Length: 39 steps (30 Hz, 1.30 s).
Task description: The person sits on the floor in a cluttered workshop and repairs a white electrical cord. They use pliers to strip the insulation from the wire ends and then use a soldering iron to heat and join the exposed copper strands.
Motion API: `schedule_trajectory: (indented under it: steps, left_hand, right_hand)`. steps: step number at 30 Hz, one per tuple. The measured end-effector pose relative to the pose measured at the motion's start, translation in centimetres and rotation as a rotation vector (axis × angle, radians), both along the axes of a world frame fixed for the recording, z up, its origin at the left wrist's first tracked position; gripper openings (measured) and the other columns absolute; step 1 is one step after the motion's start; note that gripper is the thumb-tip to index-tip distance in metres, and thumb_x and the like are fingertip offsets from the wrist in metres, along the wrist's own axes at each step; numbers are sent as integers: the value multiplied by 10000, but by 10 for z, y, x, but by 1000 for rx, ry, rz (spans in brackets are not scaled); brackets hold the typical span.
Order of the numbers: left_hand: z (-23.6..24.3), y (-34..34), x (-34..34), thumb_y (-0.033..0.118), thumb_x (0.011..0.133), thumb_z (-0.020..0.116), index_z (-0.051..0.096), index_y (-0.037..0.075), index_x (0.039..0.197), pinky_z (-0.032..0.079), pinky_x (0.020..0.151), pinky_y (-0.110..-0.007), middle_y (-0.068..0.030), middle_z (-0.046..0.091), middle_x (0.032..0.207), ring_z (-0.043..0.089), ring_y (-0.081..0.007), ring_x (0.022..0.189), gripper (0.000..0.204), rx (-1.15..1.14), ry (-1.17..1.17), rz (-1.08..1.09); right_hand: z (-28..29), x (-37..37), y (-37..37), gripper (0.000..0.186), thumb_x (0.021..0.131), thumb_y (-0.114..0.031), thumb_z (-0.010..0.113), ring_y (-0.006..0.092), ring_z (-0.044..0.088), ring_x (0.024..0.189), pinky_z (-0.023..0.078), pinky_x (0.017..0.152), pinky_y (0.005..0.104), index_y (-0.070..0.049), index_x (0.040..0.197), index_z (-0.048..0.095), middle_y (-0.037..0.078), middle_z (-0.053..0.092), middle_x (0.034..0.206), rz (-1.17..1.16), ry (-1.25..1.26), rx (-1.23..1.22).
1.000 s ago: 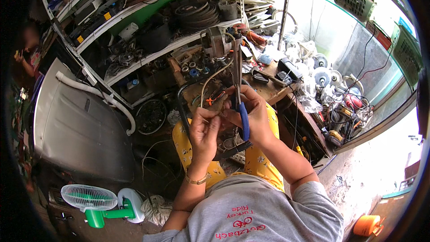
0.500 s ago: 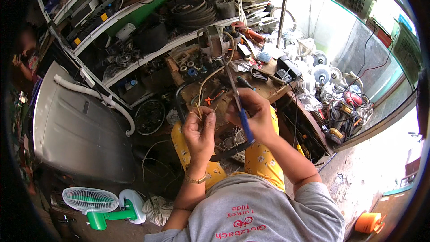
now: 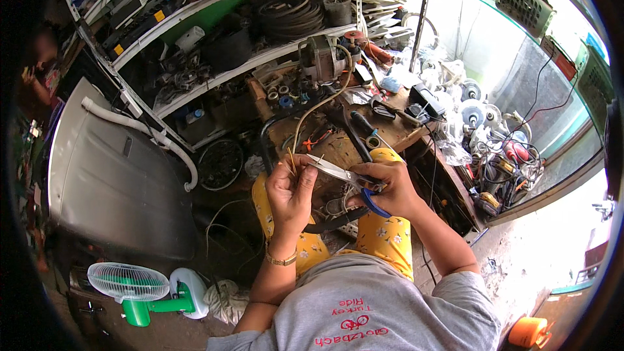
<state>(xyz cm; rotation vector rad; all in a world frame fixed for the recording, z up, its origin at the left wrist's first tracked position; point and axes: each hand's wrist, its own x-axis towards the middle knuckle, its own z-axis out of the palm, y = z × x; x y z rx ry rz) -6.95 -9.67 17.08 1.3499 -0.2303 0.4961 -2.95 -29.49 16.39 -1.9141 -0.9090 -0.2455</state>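
Observation:
My left hand pinches the split ends of a tan cable between thumb and fingers. The cable curves up over the worktable to a metal electric motor at its back. In my right hand is a pair of scissors with blue handles, my fingers wrapped round them. The blades point left, their tips close by the wire ends at my left fingertips. Whether the blades touch a wire, I cannot tell. Both hands are above my lap.
Dark-handled screwdriver and orange-handled pliers lie on the wooden worktable. A black tube frame crosses its front. Loaded shelves stand behind. A green-white fan is lower left; piled motor parts are right. Another person is far left.
The scissors have swung from pointing up and away to pointing left, and their tips have come to the wire ends. My left hand still pinches the cable.

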Motion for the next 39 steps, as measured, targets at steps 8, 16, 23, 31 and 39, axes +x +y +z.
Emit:
schedule_trajectory:
  steps: [8, 16, 23, 31, 39]
  left_hand:
    - [4, 1, -1, 98, 862, 676, 563, 20, 904, 333, 564, -152, 57, 516, 731, 417, 1, 639, 144, 61, -38, -20]
    - [2, -1, 0, 85, 789, 754, 534, 31, 779, 442, 635, -166, 9, 612, 747, 538, -27, 687, 226, 58, -12, 75]
    - [3, -3, 0, 30, 788, 740, 531, 36, 769, 457, 635, -168, 15, 616, 744, 546, -20, 693, 210, 58, -17, 121]
    - [-6, -2, 4, 38, 769, 764, 516, 44, 752, 363, 566, -145, 53, 555, 698, 441, 13, 631, 248, 124, -40, 169]
    - [-1, 3, 2, 158, 918, 585, 453, 59, 999, 252, 545, -177, 63, 388, 720, 290, -17, 596, 184, 9, -65, -84]
  right_hand:
    - [-7, -1, -1, 526, 578, -217, 878, 225, 638, 677, 476, 616, 311, 6, 1010, 675, 137, 662, 782, -46, -49, -5]
    - [-16, -6, 4, 536, 549, -185, 893, 218, 638, 649, 482, 596, 293, 13, 998, 676, 135, 656, 759, -102, -87, 61]
    - [-19, -8, 7, 557, 544, -196, 898, 210, 642, 678, 482, 612, 286, 27, 999, 666, 133, 654, 775, -99, -21, 88]
    - [-20, -11, 10, 558, 540, -202, 902, 187, 636, 670, 475, 600, 275, 33, 989, 667, 126, 650, 763, -118, 20, 113]
    - [-24, 7, -1, 351, 782, -57, 721, 125, 626, 713, 514, 634, 240, -21, 1074, 527, 59, 631, 788, -111, 732, 938]
